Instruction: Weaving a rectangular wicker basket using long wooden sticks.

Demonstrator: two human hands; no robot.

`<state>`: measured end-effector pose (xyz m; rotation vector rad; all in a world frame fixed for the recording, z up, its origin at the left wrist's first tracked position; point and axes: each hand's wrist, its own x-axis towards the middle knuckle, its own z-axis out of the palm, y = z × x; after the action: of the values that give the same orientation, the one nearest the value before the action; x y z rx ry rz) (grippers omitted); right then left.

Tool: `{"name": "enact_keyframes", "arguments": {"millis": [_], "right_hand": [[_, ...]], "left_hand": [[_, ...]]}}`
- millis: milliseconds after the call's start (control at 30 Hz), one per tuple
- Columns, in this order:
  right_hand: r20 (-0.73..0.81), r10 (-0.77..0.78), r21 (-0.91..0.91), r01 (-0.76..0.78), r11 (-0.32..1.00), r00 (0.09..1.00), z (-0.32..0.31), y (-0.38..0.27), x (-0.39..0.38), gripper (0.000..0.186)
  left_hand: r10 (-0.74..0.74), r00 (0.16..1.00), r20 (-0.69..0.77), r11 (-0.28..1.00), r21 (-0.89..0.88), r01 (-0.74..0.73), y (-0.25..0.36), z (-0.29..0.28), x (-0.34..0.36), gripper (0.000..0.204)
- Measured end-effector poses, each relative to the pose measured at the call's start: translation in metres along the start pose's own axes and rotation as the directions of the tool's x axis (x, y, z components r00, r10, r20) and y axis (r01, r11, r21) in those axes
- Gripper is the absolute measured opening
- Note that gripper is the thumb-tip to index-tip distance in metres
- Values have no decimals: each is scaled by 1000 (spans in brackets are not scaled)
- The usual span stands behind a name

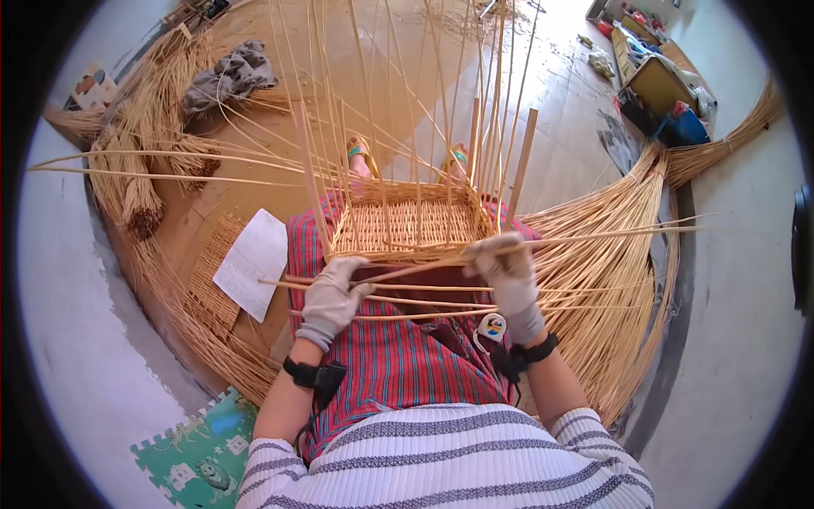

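Note:
A half-woven wicker basket (414,225) rests on my lap, its rectangular base and low woven sides showing. Long thin wicker stakes rise from it, along with thicker wooden posts (522,165) near the corners. My gloved left hand (332,299) is closed at the near left corner, around wicker rods (424,302) that cross my lap. At the near right corner, my gloved right hand (506,276) pinches a long wicker rod (602,235) against the basket's near side. Its tip reaches out to the right. Glove and rods partly hide the fingertips.
A large bundle of wicker rods (606,297) fans out on my right. More bundles (140,182) and a grey cloth (233,76) lie to the left, near a woven panel (212,276) and a white paper (254,263). A tape measure (491,327) is on my lap.

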<state>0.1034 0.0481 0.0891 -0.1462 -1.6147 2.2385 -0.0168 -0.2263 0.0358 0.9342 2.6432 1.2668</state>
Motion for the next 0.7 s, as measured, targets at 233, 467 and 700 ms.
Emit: {"name": "enact_keyframes", "arguments": {"millis": [233, 467, 700], "right_hand": [[-420, 1, -141, -67, 988, 907, -35, 39, -4, 14], [-358, 123, -67, -157, 985, 926, -41, 84, -4, 18], [-317, 102, -196, -170, 966, 943, -60, 98, 8, 14]], "left_hand": [[-330, 934, -136, 933, -194, 301, -26, 20, -18, 14], [-343, 924, -171, 736, -660, 151, 1, 35, 18, 26], [-520, 685, 510, 711, -186, 678, -8, 66, 75, 49]]}}
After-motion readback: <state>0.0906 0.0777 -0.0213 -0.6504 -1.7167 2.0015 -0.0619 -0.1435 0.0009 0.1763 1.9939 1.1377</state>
